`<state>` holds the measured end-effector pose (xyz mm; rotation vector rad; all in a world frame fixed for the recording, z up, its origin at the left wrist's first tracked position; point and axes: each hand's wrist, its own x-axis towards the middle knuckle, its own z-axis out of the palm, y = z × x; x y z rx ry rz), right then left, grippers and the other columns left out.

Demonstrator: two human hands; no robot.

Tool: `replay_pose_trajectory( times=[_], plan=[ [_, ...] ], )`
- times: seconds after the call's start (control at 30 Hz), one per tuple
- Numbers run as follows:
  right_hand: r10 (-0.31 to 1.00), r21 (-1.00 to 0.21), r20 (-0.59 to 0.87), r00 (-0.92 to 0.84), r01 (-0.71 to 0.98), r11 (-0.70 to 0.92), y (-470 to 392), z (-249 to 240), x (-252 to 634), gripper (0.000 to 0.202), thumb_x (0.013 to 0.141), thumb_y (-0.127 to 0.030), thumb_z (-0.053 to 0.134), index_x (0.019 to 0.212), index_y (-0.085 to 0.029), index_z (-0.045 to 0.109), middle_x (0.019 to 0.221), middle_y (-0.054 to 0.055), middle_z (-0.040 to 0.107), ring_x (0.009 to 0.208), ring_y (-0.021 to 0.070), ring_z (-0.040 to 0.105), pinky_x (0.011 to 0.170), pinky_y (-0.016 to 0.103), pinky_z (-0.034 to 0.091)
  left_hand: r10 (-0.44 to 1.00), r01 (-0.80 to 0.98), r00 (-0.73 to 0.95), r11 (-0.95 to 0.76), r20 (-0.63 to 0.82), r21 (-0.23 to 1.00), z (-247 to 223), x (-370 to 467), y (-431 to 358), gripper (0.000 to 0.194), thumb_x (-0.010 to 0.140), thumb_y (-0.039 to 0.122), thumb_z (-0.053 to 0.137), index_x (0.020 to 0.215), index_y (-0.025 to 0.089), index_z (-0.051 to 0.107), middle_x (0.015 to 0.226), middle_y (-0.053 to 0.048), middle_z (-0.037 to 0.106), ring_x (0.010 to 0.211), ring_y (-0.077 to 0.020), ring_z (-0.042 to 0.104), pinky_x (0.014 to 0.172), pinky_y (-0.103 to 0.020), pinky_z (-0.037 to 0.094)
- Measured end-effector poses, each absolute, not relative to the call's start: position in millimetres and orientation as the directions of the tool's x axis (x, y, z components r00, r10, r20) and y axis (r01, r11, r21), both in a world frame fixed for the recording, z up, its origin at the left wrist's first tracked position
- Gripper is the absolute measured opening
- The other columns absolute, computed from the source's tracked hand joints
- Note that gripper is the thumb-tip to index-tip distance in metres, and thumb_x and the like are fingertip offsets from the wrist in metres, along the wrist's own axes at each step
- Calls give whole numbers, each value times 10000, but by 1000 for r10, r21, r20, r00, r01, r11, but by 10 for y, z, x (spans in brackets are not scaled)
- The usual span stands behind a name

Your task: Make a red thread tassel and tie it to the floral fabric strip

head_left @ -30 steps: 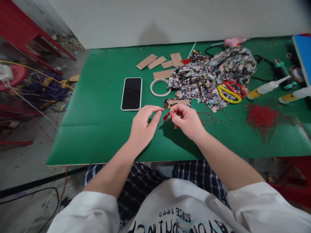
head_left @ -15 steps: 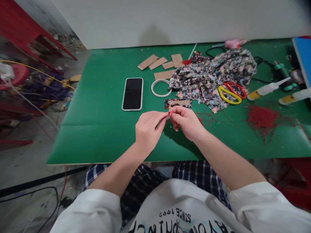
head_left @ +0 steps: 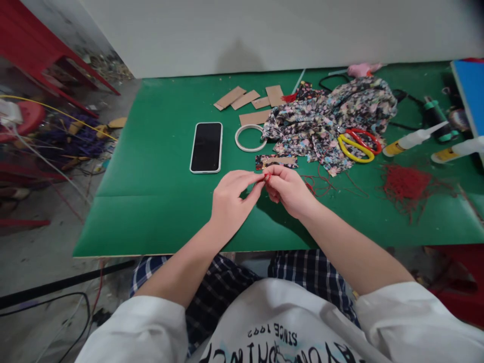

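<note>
Between my fingertips is a small looped piece of red string. My left hand pinches it from the left with thumb and forefinger. From the right, my right hand grips it too, its other fingers curled in. Just beyond my hands lies a strip of cardboard on dark floral fabric. More loose red cord lies on the table to the right of my right hand. How the string is looped or knotted is too small to tell.
On the green table are a phone, a tape roll, cardboard pieces, floral cloth, scissors, two glue bottles and a red thread pile. A white panel borders the back.
My left hand's thumb and forefinger have bowed further apart behind their touching tips. Both hands stay together at the red string, with only a slight shift.
</note>
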<state>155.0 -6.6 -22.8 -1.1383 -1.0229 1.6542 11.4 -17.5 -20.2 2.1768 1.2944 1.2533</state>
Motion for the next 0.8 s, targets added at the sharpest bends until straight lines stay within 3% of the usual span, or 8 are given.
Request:
replay_pose_trajectory(
  times=[0.1,0.17,0.27,0.33,0.43,0.57,0.7,0.8],
  plan=[
    [979,-992,-127,-158,20,-125,-69,-244,1550,43,687,-199,479,727,-194,462,526,-88,391,407,44,337,387,190,286,861,581,157,-477,484,660,-174,109,-181,145,787,254,608,892,215,702,861,-30,631,826,-139,580,766,-279,470],
    [993,-970,33,-111,236,59,-78,-253,1556,37,688,-175,478,712,-194,457,570,-65,419,476,62,379,455,207,325,911,558,141,-397,388,729,-149,110,-190,149,788,267,605,888,223,706,823,-22,619,764,-125,568,690,-252,466],
    [944,-792,320,-85,523,316,-100,-265,1569,46,702,-148,483,708,-191,467,652,-20,492,601,97,450,559,234,365,980,375,120,-191,157,907,-119,116,-194,163,792,297,596,885,212,699,795,-14,662,696,-114,586,632,-230,466],
    [886,-657,448,-118,629,416,-115,-272,1575,34,739,-156,480,735,-188,490,703,5,533,648,110,483,581,236,376,994,192,105,-41,21,981,-112,120,-182,168,777,317,613,863,194,689,788,-16,683,704,-121,614,652,-232,482],
    [818,-510,543,-191,699,502,-132,-287,1576,75,801,-179,451,777,-186,522,739,22,567,628,102,499,551,219,382,992,-6,95,84,-83,996,-120,117,-147,162,740,321,656,802,171,670,737,-9,682,700,-121,631,653,-225,491],
    [748,-357,610,-262,752,555,-140,-314,1567,127,839,-193,428,805,-188,551,752,34,593,643,106,531,560,215,398,981,-113,104,174,-163,978,-131,98,-114,167,692,300,706,770,161,658,682,5,668,637,-92,617,610,-197,484],
    [725,-283,621,-298,777,562,-149,-327,1565,140,845,-184,430,817,-191,567,758,39,612,695,122,566,587,228,406,969,-154,144,225,-203,962,-125,80,-105,212,658,250,731,833,161,652,715,-2,674,673,-102,630,643,-214,500],
    [721,-279,623,-302,776,566,-154,-318,1571,147,848,-175,429,814,-187,571,759,38,617,688,120,569,589,228,409,981,-119,112,171,-158,978,-119,76,-100,262,638,200,734,880,166,639,798,-15,683,766,-121,640,730,-251,512]
  ],
)
